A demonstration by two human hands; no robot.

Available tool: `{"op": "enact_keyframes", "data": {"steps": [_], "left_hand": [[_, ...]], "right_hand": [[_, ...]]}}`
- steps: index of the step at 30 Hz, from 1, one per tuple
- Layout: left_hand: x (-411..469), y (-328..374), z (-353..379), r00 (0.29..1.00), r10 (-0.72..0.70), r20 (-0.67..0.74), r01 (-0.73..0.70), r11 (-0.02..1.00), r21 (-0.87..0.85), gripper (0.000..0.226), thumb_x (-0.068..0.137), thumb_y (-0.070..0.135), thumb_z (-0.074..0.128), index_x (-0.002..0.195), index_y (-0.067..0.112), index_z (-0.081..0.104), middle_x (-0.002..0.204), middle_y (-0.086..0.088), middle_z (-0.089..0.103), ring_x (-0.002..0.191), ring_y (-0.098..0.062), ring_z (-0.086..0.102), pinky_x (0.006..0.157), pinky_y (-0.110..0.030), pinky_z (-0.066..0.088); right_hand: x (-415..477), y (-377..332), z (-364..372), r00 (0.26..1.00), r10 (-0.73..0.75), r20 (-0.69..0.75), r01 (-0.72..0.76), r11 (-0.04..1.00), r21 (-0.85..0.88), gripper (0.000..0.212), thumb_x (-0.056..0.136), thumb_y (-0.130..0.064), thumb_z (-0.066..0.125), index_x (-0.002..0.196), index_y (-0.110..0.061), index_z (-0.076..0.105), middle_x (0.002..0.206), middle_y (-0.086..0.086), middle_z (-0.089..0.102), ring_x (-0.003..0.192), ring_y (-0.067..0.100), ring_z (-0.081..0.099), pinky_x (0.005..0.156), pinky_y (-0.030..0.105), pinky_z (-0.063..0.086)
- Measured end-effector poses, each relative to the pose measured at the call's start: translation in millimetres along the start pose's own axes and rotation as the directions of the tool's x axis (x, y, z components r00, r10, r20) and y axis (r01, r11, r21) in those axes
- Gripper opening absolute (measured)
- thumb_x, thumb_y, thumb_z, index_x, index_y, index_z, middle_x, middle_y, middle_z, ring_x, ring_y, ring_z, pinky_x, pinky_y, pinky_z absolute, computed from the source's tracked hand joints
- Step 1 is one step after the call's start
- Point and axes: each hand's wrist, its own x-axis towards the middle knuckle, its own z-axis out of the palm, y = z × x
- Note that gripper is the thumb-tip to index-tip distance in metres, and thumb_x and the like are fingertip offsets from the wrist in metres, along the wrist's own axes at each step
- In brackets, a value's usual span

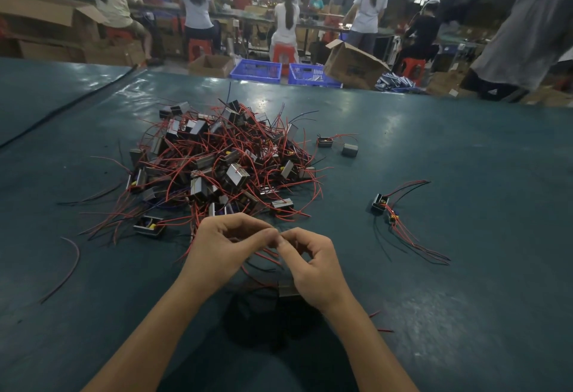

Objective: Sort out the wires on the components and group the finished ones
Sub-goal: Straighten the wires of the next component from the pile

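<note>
Head view shows the left hand [223, 247] and right hand [313, 267] near the bench's [465, 150] front edge, both pinching the red wires [265, 254] of a component [288, 291] hanging beneath them, apparently to straighten them, with the unsorted pile [223, 159] behind and finished ones [380, 204] grouped rightward.

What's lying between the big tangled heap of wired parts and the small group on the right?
Nothing: the head view shows bare green table between the heap and the small group.
</note>
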Motion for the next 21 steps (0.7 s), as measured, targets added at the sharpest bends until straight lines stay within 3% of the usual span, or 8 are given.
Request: {"op": "enact_keyframes", "data": {"steps": [5, 7, 15, 21], "left_hand": [[2.1, -0.5, 0.3, 0.964, -0.265, -0.024, 0.254, 0.943, -0.215, 0.018, 0.063, 0.026, 0.080, 0.078, 0.019, 0.078, 0.070, -0.007, 0.073, 0.062, -0.010, 0.067, 0.052, -0.018, 0.051], [2.5, -0.8, 0.1, 0.952, -0.305, -0.011, 0.291, 0.920, -0.264, 0.020, 0.063, 0.023, 0.080, 0.081, 0.015, 0.077, 0.070, -0.009, 0.072, 0.063, -0.011, 0.068, 0.051, -0.019, 0.052], [3.3, 3.7, -0.7, 0.982, -0.186, 0.019, 0.187, 0.975, -0.124, 0.024, 0.065, 0.023, 0.078, 0.085, 0.010, 0.073, 0.064, -0.002, 0.071, 0.056, -0.009, 0.065, 0.050, -0.019, 0.051], [2.6, 2.2, -3.5, 0.990, -0.128, 0.050, 0.131, 0.991, -0.041, 0.010, 0.069, 0.027, 0.077, 0.078, 0.025, 0.078, 0.071, -0.004, 0.075, 0.063, -0.014, 0.070, 0.059, -0.027, 0.056]], "right_hand": [[-0.5, -1.8, 1.9, 1.000, -0.012, 0.006, 0.012, 1.000, 0.014, 0.018, 0.091, -0.017, 0.057, 0.078, -0.023, 0.067, 0.062, -0.015, 0.059, 0.060, 0.001, 0.050, 0.060, 0.021, 0.042], [-0.1, -2.6, 2.3, 1.000, -0.014, 0.000, 0.014, 1.000, 0.016, 0.018, 0.090, -0.018, 0.057, 0.076, -0.025, 0.066, 0.061, -0.017, 0.058, 0.059, 0.001, 0.050, 0.060, 0.019, 0.041], [0.1, -4.0, 1.7, 1.000, -0.025, 0.008, 0.025, 1.000, -0.005, 0.017, 0.090, -0.017, 0.057, 0.079, -0.024, 0.068, 0.063, -0.018, 0.060, 0.061, 0.000, 0.053, 0.062, 0.015, 0.041], [1.1, -3.8, 1.6, 1.000, 0.030, 0.009, -0.030, 0.999, 0.023, 0.018, 0.088, -0.019, 0.056, 0.080, -0.016, 0.071, 0.071, -0.004, 0.066, 0.070, 0.011, 0.061, 0.068, 0.028, 0.051]]}}
